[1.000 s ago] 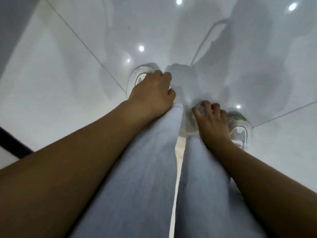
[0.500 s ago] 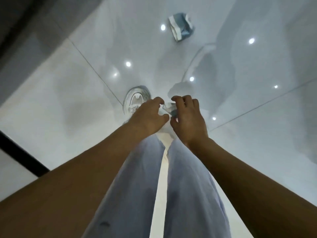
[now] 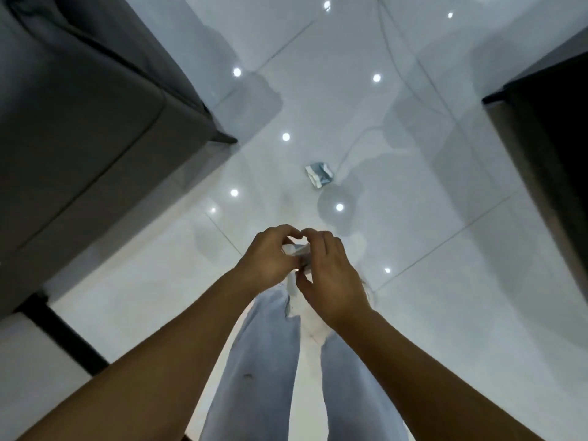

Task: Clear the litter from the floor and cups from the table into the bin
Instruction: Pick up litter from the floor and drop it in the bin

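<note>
With both your left hand (image 3: 270,261) and right hand (image 3: 327,275) pinching the crumpled wrapper (image 3: 297,251), the next blue-white wrapper (image 3: 319,174) lies on the floor (image 3: 429,249) straight ahead, slightly nearer your right.

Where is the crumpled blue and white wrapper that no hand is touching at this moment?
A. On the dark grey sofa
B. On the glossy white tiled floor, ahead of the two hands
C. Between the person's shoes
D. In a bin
B: the crumpled blue and white wrapper lies alone on the glossy white tiled floor, beyond the left hand and right hand, which together hold another small piece of litter.
</note>
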A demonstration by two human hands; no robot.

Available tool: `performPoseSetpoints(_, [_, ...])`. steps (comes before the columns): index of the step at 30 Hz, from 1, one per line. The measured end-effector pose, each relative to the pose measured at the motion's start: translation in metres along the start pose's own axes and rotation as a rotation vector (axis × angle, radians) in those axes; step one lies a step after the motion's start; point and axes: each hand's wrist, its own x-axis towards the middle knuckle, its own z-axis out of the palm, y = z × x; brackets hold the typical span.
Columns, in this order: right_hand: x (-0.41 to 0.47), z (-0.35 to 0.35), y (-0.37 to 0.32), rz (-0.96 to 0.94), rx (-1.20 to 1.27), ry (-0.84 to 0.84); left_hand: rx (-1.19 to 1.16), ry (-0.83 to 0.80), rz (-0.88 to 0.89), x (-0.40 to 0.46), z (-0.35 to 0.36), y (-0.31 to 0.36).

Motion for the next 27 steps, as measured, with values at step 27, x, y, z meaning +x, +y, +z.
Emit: performPoseSetpoints(27, [0.287, 0.143, 0.204, 0.197, -0.284, -0.172, 0.214, 0.320, 0.027, 0.290, 0.002, -0.095])
